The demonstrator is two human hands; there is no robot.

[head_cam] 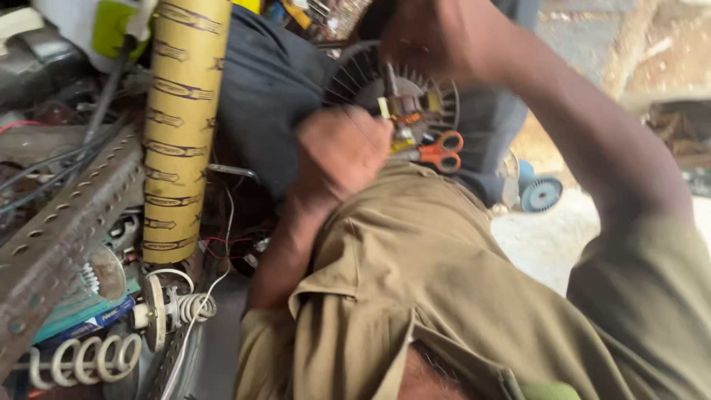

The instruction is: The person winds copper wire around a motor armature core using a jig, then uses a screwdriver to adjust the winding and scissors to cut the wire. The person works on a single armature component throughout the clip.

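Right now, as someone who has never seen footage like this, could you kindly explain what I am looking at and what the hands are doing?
This is one picture from a camera worn on a person's head, looking down past their khaki shirt. There is no machine; the two bare hands do the work. The left hand presses against a round, finned motor part with copper windings. The right hand grips that part from above, blurred by motion. Orange-handled scissors sit just below it; which fingers hold them I cannot tell. On the left lie a yellow patterned tube, a perforated metal bar, white coiled springs and loose wires.
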